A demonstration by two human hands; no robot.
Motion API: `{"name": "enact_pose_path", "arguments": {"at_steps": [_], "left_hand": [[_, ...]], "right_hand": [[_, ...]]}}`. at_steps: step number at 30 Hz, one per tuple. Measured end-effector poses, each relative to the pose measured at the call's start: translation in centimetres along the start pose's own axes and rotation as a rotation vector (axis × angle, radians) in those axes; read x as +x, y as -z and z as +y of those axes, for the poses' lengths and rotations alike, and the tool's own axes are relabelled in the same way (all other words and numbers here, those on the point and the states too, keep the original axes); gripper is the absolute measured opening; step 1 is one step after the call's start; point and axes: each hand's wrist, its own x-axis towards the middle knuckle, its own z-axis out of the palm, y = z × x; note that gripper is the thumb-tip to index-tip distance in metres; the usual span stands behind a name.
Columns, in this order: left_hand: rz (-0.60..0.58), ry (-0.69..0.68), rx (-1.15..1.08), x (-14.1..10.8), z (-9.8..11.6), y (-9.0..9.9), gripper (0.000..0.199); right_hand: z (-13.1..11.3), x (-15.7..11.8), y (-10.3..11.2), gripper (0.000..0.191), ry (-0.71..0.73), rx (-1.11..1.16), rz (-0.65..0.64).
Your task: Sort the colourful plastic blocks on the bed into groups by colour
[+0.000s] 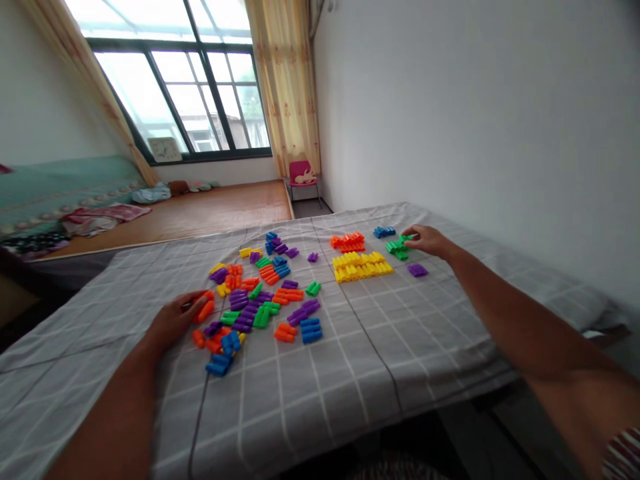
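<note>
At the left edge of a mixed heap of ribbed plastic blocks, my left hand is closed on an orange block. My right hand reaches to the far right, its fingers pinched on a green block at the small green pile. Close to that pile are a purple block and a group of blue blocks. Yellow blocks lie in stacked rows left of it, with an orange group behind them. Purple blocks fill the heap's middle, among green, orange, blue and yellow ones.
A grey checked cloth covers the surface under the blocks. The white wall runs along the right side. Beyond stand a wooden platform with cloths on it, a red chair and a window with curtains.
</note>
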Motion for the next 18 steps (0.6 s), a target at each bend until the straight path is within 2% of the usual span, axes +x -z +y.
{"name": "enact_pose_path", "arguments": {"at_steps": [3, 7, 12, 18], "left_hand": [[0.008, 0.024, 0.025, 0.1, 0.1, 0.1, 0.065], [0.032, 0.029, 0.035, 0.2, 0.2, 0.1, 0.065], [0.003, 0.073, 0.038, -0.2, 0.9, 0.3, 0.069], [-0.012, 0.056, 0.032, -0.3, 1.2, 0.4, 0.070]], "right_hand": [[3.6, -1.3, 1.0, 0.027, 0.004, -0.088, -0.075], [5.6, -2.3, -0.3, 0.025, 0.044, -0.144, -0.135], [6.5, -2.2, -2.2, 0.024, -0.001, -0.099, -0.026], [6.6, -2.3, -3.2, 0.021, -0.046, -0.054, 0.090]]}}
